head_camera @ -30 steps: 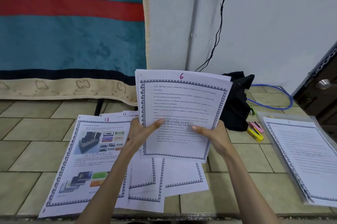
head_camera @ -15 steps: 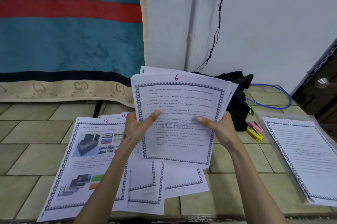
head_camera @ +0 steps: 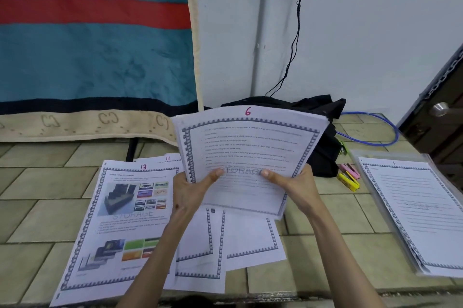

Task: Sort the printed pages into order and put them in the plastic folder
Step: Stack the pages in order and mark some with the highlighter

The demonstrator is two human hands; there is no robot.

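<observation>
Together, hands (head_camera: 246,188) around raised pages (head_camera: 248,157)

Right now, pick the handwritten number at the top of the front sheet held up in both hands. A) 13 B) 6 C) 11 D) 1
B: the front sheet of the bundle gripped by the left hand and right hand bears a red 6 at its top edge; the sheet marked 13 lies flat on the tiled floor to the left.

A home: tiled floor (head_camera: 325,237), hanging blanket (head_camera: 95,57), knobbed door (head_camera: 436,117).
</observation>
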